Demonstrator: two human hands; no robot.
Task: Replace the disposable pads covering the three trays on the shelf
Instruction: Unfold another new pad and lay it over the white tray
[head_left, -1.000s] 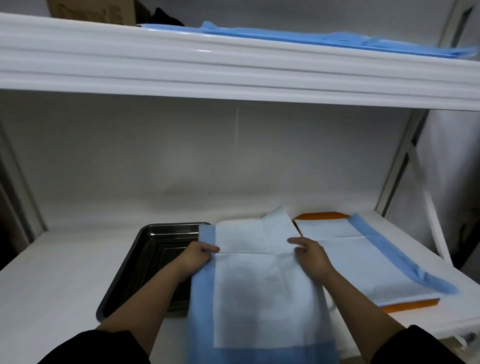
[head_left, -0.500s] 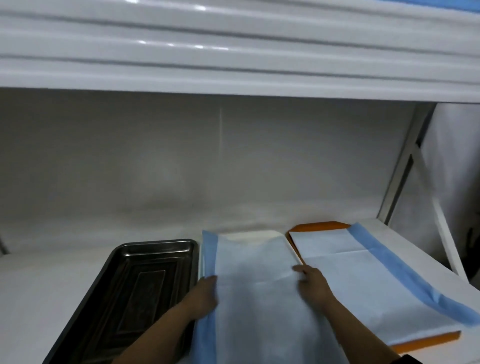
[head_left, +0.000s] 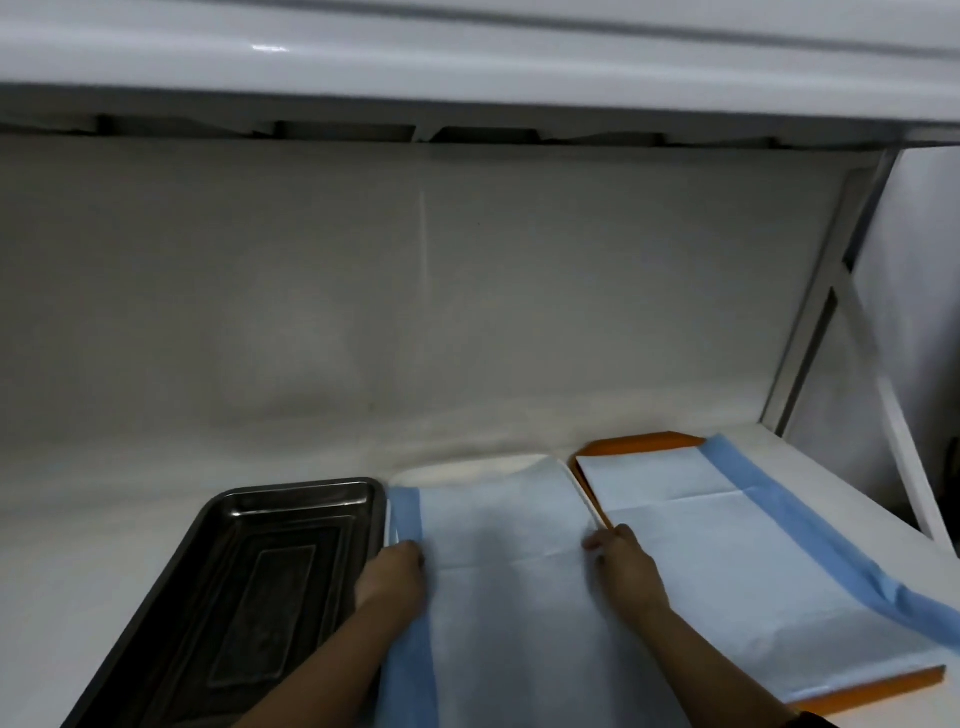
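Flanking pad (head_left: 514, 571) edges, both hands (head_left: 626, 566)

The left tray (head_left: 291, 566) is dark, glossy metal. The middle tray (head_left: 467, 470) shows white at its far rim, under a pale blue pad (head_left: 509, 571) with a deeper blue band down its left edge. The right tray (head_left: 634, 444) is orange; its pad (head_left: 727, 561) is pale blue, banded darker on the right. The shelf (head_left: 104, 545) is white.

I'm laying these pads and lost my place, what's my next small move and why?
Probably slide the middle pad slightly farther back: both hands, left hand and right hand, rest on it, yet the white tray still shows beyond its far edge.
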